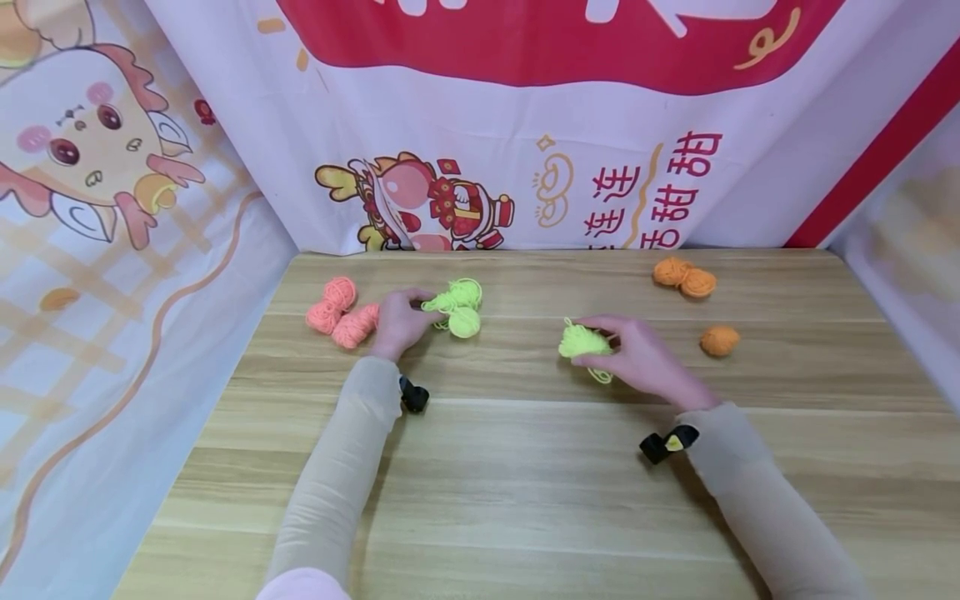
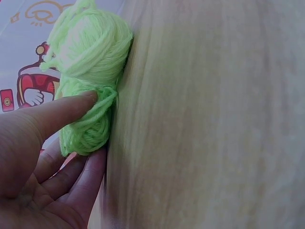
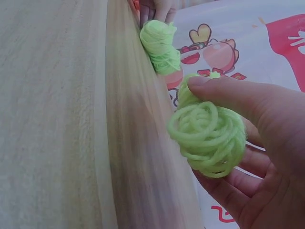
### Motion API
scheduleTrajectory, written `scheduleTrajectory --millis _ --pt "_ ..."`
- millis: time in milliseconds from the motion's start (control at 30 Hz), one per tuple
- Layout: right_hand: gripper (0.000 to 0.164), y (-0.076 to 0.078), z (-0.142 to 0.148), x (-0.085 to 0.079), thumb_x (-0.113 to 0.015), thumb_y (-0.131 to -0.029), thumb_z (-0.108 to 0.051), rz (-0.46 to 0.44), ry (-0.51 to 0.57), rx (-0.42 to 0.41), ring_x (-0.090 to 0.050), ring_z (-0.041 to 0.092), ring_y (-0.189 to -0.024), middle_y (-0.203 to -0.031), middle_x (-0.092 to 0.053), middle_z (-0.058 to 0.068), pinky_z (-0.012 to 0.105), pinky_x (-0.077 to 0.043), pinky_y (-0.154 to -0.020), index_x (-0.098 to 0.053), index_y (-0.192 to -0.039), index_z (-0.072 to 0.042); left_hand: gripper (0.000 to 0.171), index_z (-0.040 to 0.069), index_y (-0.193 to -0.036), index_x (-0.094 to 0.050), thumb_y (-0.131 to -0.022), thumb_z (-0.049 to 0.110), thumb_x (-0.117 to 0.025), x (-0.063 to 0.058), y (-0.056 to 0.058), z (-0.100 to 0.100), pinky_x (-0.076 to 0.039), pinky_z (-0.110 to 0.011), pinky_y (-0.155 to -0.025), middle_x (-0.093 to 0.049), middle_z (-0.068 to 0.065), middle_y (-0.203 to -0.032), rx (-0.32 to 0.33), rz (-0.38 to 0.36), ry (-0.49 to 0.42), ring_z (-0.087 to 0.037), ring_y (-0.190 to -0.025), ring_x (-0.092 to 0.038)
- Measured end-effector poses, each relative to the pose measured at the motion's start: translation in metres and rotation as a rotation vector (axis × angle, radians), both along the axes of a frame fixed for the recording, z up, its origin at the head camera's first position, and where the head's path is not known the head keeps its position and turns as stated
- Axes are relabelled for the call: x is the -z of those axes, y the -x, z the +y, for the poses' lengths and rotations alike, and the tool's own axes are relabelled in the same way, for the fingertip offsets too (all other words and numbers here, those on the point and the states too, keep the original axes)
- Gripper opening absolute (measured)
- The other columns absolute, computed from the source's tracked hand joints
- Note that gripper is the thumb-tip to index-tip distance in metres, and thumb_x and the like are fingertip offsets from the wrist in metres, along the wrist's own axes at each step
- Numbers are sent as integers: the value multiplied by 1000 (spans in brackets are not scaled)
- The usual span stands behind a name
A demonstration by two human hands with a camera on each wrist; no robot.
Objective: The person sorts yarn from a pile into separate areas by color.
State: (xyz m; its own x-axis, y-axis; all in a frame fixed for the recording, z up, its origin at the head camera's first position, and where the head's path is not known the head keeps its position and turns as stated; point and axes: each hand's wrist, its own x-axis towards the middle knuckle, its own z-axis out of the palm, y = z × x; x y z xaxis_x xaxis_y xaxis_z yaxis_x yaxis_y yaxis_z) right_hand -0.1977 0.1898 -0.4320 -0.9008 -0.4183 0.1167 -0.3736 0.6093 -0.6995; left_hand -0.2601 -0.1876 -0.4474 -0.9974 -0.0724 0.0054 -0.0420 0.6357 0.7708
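Observation:
My left hand (image 1: 402, 322) pinches a small bundle of bright green yarn (image 2: 86, 129) on the table, thumb on one side and fingers on the other. Against that bundle rests a paler yellow-green yarn ball (image 2: 93, 47). To the right, my right hand (image 1: 637, 354) holds another yellow-green yarn ball (image 1: 583, 342) between thumb and fingers, close over the table. In the right wrist view, loose loops of this ball (image 3: 209, 138) show below the thumb, while the fingers curl behind it.
Pink-coral yarn balls (image 1: 356, 326) lie just left of my left hand. Two orange yarn balls (image 1: 684, 277) sit together near the back right, and a single orange ball (image 1: 720, 341) lies nearer. A printed cloth (image 1: 480, 117) hangs along the back edge of the wooden table (image 1: 510, 492).

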Motion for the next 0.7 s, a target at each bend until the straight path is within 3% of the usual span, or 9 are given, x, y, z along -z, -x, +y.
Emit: scheduleTrajectory --millis 700 --pt "61 16 -13 -6 -86 -84 -32 -49 50 23 -63 24 -99 -129 -66 9 42 -54 -85 -65 -138 -12 44 4 -121 -73 -82 18 -86 -1 -1 0 -49 -41 -96 -70 -12 -115 6 1 -3 -27 -106 -61"
